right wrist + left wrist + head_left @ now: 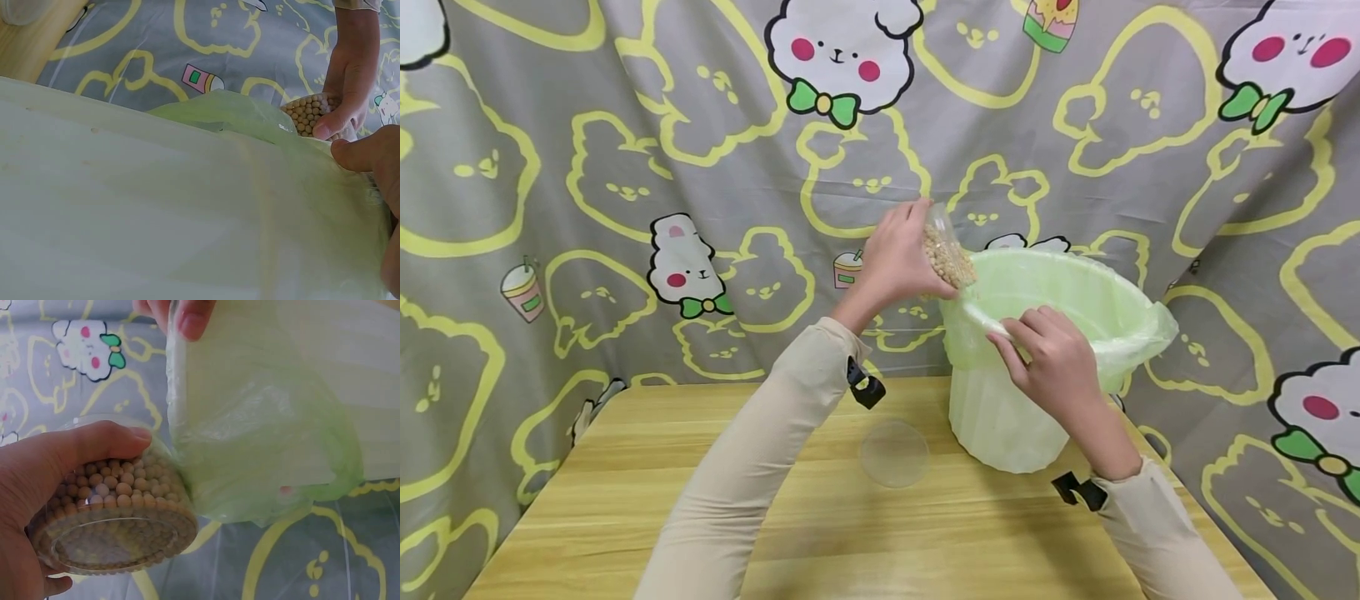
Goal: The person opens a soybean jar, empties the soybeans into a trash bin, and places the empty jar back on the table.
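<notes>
My left hand [897,257] grips a clear plastic jar [115,528] of round beige soybeans [949,257], its thumb along the side. The jar is tilted, its mouth end right at the near-left rim of a white trash bin [1000,417]. A thin, pale green trash bag [1120,358] lines the bin and folds out over its rim. My right hand [1051,360] grips that rim on the near side, fingers curled over the edge and the bag. In the left wrist view, the jar's round base faces the camera with beans piled behind it.
A round clear lid [895,452] lies flat on the wooden table [820,517], left of the bin. A grey curtain [737,192] with yellow cartoon outlines hangs close behind the table and along its sides.
</notes>
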Motion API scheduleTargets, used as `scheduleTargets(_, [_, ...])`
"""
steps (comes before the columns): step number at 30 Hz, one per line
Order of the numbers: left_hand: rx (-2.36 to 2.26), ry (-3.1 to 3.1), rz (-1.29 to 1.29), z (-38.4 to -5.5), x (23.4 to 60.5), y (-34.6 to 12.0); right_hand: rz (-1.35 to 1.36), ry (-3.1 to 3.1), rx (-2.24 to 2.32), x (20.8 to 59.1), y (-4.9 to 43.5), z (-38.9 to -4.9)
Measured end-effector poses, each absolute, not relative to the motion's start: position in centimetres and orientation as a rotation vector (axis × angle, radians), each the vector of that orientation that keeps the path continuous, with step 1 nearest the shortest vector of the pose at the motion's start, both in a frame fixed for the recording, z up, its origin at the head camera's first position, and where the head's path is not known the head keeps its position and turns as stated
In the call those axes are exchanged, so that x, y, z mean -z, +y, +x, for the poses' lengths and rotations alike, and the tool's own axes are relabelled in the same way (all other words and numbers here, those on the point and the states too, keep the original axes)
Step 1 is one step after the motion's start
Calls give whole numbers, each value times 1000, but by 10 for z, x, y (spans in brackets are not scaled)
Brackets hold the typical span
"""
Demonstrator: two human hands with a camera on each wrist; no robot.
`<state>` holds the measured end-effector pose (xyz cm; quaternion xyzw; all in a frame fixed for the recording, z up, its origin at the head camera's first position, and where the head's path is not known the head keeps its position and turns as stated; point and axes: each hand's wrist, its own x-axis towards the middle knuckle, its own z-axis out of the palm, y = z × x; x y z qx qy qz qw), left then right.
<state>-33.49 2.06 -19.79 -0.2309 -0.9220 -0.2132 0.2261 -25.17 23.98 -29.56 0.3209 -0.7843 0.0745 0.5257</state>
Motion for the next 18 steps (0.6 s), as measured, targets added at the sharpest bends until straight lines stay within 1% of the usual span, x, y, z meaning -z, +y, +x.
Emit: scheduleTargets(18, [495,-2550,-672,-330,194,28,752,-1879,-179,298,241,-251])
